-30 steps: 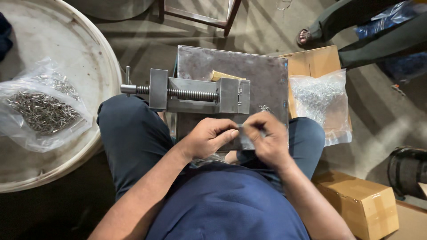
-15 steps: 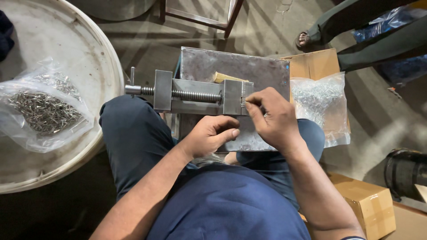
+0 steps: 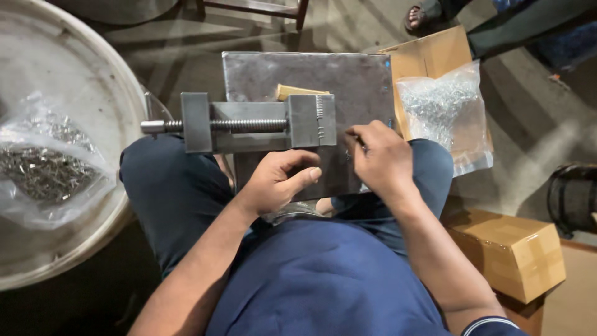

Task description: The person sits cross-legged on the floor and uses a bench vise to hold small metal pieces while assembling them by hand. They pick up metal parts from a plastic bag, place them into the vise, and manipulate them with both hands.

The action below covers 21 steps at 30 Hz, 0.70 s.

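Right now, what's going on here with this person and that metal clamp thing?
A seated person has a flat steel plate across the lap with a small metal vise lying on it. The right hand is by the jaw end of the vise, fingertips pinched as if on something small, too small to make out. The left hand rests on the plate just below the vise. Clear bags of small metal parts lie on either side: one in a round tub, one on an open carton.
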Tool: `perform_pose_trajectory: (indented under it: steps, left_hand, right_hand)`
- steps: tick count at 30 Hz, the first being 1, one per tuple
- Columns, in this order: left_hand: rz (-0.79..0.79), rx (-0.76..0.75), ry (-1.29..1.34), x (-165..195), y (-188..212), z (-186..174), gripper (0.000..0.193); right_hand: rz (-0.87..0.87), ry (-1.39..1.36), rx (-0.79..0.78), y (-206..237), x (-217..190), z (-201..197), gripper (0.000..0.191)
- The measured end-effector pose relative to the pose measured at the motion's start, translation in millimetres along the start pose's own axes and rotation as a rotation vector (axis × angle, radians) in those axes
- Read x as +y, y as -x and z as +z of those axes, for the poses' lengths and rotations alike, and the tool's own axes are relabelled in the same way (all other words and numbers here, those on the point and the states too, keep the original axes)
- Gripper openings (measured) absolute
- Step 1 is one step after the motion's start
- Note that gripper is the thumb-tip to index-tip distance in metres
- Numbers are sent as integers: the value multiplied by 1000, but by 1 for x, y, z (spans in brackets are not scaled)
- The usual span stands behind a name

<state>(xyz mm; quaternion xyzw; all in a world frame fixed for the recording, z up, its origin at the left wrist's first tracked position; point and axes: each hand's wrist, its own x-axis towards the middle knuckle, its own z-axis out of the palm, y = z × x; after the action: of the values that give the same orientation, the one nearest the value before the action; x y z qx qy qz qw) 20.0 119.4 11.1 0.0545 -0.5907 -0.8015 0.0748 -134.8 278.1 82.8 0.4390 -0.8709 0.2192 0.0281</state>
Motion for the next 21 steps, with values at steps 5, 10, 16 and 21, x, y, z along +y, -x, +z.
perform_pose_trajectory:
  steps: [5,10,16,21]
  left_hand:
    - [-19,-5,-22,0,0,0,24]
    - [17,8,-51,6,-1,3,24]
    - [84,46,-353,17,-2,10,24]
    - [128,-13,-329,22,-4,12,20]
  right_hand:
    - [-31,-5,-13,-5,1,11,11]
    - [-132,-24,-11,-13,-2,12,8]
    - [-121,-160,155,17,-20,1,7]
    - [-61,-381,102,32,-30,10,7]
